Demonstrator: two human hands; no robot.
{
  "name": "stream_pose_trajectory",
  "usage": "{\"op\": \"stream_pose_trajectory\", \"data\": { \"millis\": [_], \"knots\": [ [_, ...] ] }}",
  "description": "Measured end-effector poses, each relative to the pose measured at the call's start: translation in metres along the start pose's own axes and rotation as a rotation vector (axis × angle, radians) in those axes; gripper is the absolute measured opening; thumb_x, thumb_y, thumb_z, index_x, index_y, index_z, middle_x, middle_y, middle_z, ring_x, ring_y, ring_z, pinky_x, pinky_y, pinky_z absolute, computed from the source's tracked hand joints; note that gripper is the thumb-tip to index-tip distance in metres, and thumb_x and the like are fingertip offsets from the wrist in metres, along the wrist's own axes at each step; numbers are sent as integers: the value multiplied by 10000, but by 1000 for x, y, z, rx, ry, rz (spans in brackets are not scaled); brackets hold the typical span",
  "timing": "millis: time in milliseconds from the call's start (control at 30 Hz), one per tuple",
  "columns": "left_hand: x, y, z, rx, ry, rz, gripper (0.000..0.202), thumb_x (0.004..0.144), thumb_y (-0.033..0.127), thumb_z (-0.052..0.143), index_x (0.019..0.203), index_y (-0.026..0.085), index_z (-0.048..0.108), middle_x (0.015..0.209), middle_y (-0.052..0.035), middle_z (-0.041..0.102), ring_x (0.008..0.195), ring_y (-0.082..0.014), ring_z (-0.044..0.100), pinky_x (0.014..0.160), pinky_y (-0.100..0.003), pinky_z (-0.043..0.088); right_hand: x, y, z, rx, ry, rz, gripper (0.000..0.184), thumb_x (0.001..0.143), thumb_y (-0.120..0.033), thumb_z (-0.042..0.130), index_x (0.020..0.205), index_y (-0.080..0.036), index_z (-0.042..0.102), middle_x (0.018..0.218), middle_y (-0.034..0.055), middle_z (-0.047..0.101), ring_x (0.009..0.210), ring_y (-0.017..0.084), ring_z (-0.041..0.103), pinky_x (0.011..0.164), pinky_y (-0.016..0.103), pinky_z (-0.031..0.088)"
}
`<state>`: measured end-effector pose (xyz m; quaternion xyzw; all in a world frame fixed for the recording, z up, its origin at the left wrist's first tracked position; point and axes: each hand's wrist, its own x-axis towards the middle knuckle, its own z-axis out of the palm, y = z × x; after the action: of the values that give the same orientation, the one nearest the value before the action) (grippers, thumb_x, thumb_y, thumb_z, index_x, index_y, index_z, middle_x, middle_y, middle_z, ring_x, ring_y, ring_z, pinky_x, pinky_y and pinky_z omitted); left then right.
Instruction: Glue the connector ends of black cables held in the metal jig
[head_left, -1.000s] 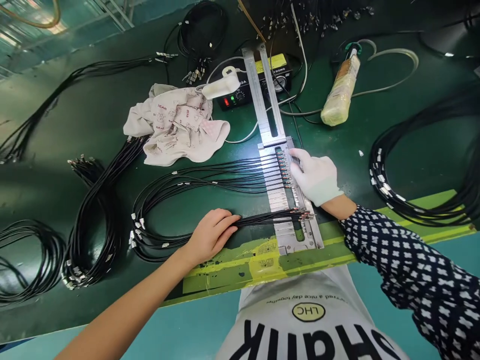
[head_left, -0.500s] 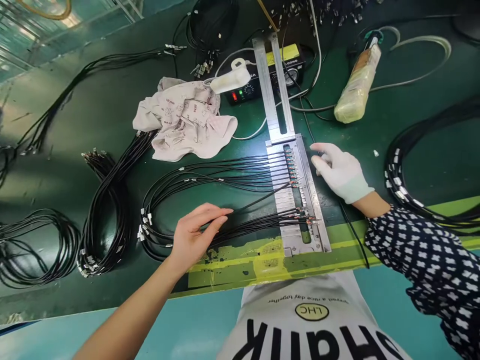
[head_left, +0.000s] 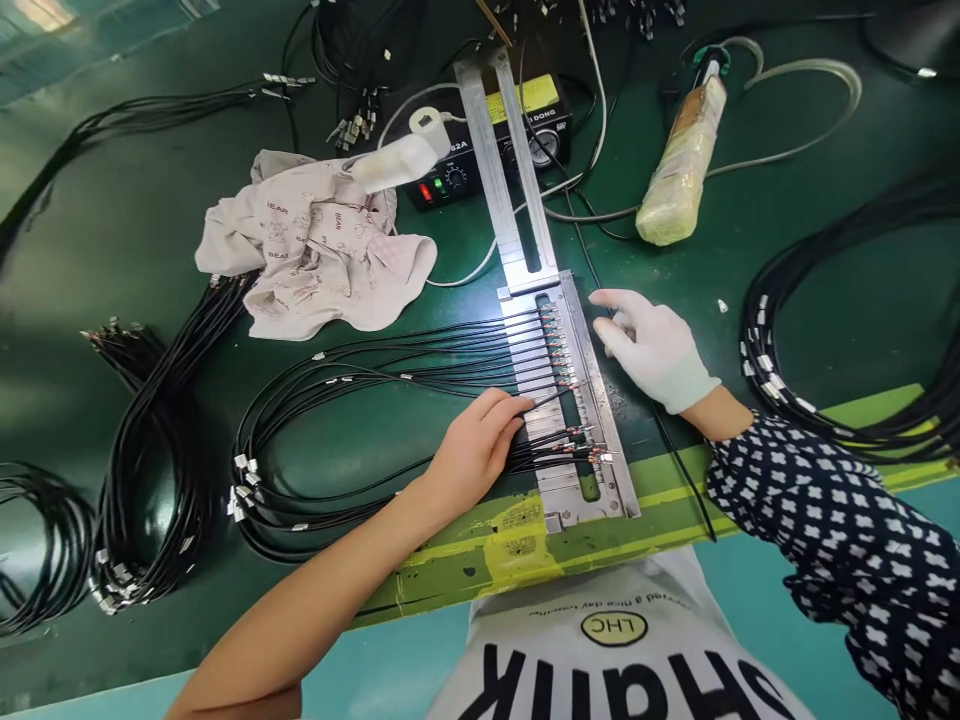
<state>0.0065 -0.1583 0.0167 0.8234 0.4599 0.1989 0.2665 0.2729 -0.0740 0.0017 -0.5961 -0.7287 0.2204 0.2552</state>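
Observation:
My bare left hand (head_left: 480,445) pinches a single black cable (head_left: 551,397) at the left edge of a slotted metal fixture (head_left: 559,480). The tip of that cable lies over the fixture's long slot. Above it, several black cables (head_left: 450,343) lie side by side across the plate, their stripped ends with coloured wires (head_left: 553,335) at the slot. More cable ends (head_left: 577,450) rest loosely over the lower part. My right hand (head_left: 656,345), in a white glove, is just right of the fixture, thumb and forefinger apart, with nothing visible between them.
Behind the fixture stands a black control box (head_left: 450,180) with lit digits. A printed cloth (head_left: 322,240) lies to its left. A tape-wrapped handheld tool (head_left: 682,170) rests at back right. Cable coils (head_left: 150,500) lie left, another coil (head_left: 772,370) right.
My left hand has moved right with the cable, up to the fixture's edge. My right hand stays beside the fixture. The whole view has shifted slightly.

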Motion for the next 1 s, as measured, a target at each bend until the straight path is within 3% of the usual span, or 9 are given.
{"op": "stream_pose_trajectory", "data": {
  "millis": [133,467,833,1000],
  "knots": [
    [-3,-7,-5,-10,71,9,267,1008,190,505,1254,214,607,1065,-66,642,971,-144,613,846,-280,539,1,0,-1,20,5,-2,344,965,-346,510,1264,-227,632,692,-24,677,687,194,622,839,359,460],
    [0,-23,2,553,175,279,300,961,136,540,1253,161,607,964,-97,678,836,-181,611,702,-304,447,2,-1,-4,75,-14,7,342,989,-351,475,1270,-227,626,696,-23,671,695,198,616,827,351,468],
    [3,-23,-6,601,124,357,329,947,107,525,1270,120,584,931,-95,659,770,-182,560,659,-318,390,2,0,0,50,-14,-7,322,984,-336,476,1249,-236,629,682,-34,665,681,192,618,842,348,451],
    [4,-25,-11,610,86,389,345,973,127,495,1308,152,578,924,-86,655,752,-176,559,643,-332,360,5,1,0,36,0,-21,299,979,-322,499,1231,-242,639,670,-46,658,675,184,613,860,347,441]
  ]
}}
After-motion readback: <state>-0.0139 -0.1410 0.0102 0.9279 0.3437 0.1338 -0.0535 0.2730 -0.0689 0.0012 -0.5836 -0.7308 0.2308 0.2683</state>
